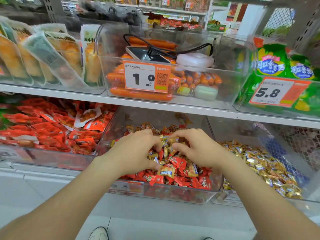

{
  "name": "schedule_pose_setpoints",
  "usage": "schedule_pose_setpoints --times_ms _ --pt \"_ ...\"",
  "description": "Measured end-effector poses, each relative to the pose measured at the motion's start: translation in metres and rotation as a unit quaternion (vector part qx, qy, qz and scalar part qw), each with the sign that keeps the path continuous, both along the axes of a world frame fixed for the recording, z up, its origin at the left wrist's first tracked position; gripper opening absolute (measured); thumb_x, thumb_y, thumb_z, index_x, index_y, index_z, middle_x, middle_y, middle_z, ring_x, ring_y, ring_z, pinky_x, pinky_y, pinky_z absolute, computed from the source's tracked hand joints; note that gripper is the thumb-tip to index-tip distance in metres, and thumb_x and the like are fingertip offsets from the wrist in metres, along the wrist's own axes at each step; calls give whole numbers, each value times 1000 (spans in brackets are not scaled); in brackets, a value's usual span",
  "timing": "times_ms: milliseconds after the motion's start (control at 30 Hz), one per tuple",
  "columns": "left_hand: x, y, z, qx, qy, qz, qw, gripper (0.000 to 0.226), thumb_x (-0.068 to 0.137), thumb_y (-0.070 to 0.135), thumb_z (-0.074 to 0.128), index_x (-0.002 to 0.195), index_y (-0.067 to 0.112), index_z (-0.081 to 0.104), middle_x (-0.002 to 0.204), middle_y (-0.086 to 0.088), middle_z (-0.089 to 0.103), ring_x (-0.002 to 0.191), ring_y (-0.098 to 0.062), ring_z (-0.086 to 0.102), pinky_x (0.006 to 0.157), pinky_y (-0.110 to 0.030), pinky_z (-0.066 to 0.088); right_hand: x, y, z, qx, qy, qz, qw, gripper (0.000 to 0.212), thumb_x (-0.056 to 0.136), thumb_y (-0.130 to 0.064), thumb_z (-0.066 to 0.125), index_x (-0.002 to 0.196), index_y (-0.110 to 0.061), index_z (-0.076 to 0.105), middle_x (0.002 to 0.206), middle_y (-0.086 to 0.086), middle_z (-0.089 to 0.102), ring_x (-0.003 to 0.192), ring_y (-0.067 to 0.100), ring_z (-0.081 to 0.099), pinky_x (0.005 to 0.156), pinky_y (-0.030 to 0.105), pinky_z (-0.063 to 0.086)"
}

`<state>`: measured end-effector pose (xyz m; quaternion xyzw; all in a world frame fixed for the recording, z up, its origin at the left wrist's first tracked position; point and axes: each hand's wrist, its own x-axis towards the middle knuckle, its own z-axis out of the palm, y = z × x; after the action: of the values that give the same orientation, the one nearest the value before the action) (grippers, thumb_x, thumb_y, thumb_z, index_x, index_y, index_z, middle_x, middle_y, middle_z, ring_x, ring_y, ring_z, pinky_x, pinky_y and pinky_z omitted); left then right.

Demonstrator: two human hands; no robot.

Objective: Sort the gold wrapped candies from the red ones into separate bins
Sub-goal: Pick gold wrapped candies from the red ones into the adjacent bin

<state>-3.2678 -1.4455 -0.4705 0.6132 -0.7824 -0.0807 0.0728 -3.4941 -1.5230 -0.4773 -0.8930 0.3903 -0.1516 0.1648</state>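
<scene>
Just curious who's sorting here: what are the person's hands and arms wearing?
Nothing visible. The left hand and right hand are bare: no gloves, rings or watch. The left forearm and right forearm are uncovered to the picture's edge, so no sleeve shows.

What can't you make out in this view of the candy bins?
- left hand: head view, fingertips buried among candies, so its hold is unclear.
- Candies beneath both hands in the middle bin: head view, covered; the right hand shows only a pinched gold candy.
- front label on that bin: head view, blurred.
- shoe: head view, cut off by the bottom edge.
</scene>
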Motion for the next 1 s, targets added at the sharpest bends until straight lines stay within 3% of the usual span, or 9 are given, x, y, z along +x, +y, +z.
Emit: schedule_pose_setpoints --times_ms 167,333,467,567,700,800,867,933,1000 --pt "0 2 3 -10 12 1 1000 21 87 47 77 101 35 66 88 14 61 84 -8 58 74 -35 53 -6 1 10 130 -173 -61 974 21 109 -23 58 124 -20 71 99 -7 78 85 3 75 82 31 58" --pt "3 1 3 0 25 -2 1000 21 94 30 75 113 33 67 84 15 61 66 0 51 68 -27 46 -9 2 3 192 -218 -128 948 19 109 -24 58 118 -28 74 75 -15 71 67 16 52 65 35 50" --pt "5 1 2 39 33 -2 999 33 88 40 83 118 34 71 95 12 64 84 -9 57 79 -32 50 -13 5 3 169 -140 -108 970 23 106 -16 62 113 -33 76 65 -16 64 53 7 47 55 21 42" --pt "5 0 3 22 48 -5 999 20 90 36 81 107 36 70 77 10 57 74 -6 57 71 -33 49 -10 10 4 141 -58 -100 983 26 106 -14 57 113 -32 74 68 -16 62 40 6 39 44 18 36" --pt "2 0 3 7 59 -18 998 12 96 22 73 98 32 65 71 11 57 57 -5 54 62 -28 46 -5 11 7 141 -123 -145 972 36 103 -4 50 101 -30 75 74 -4 64 40 8 45 45 19 39" --pt "3 -1 3 2 92 -22 996 24 93 6 57 90 30 56 82 10 62 63 -8 57 61 -24 46 -2 10 10 214 -227 -197 929 37 100 0 48 97 -23 76 82 2 67 63 27 53 60 35 47" --pt "2 -1 2 19 96 -30 995 25 91 1 49 93 26 54 92 8 59 73 -7 53 62 -19 39 -3 9 12 285 -268 -231 891 29 96 -2 45 94 -13 72 81 8 60 64 21 50 55 31 42" --pt "2 -2 -1 39 85 -40 995 21 94 7 50 103 25 56 102 8 53 90 -8 50 74 -20 41 -4 9 16 364 -299 -238 849 16 89 -11 47 88 -7 62 80 10 50 58 17 42 48 28 28" --pt "3 -3 -8 39 48 -51 997 21 95 24 60 115 27 59 107 10 48 101 -11 51 89 -29 47 -6 9 16 375 -270 -214 861 13 92 -24 52 84 -13 52 77 6 44 55 17 37 47 26 23"
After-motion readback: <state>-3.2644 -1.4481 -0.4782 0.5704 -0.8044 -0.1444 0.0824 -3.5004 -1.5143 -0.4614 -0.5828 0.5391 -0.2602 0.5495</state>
